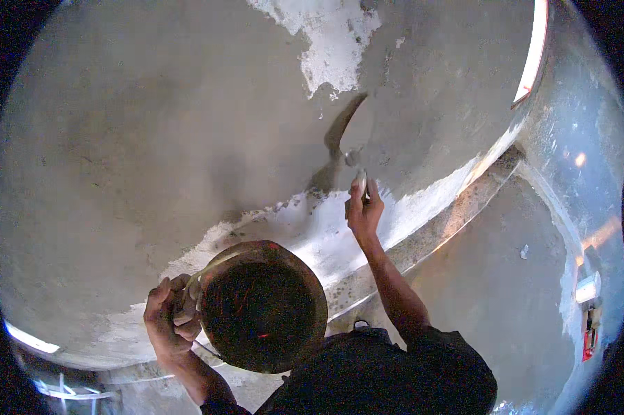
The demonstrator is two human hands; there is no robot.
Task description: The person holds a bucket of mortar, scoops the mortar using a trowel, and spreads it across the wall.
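My left hand [172, 318] is closed on the near left side of a round bucket [317, 294], its fingers curled at the rim. The bucket's inside is dark, and what it holds cannot be made out. Ahead and to the right, my right hand [365, 211] grips the pale handle of a trowel [362, 181] against the wall. The trowel's blade blends into the grey surface, and a curved dark streak, seemingly its shadow, runs up beside it. Grey plaster covers most of the wall [153, 138]. White bare patches [333, 48] show above the trowel and along the lower band.
A ledge [457, 221] curves along the wall's foot, speckled with drops. On the floor at the right stand a white container [588, 288] and a red item [589, 342]. Bright openings show at the upper right and lower left. Pale bars [77, 395] lie at the lower left.
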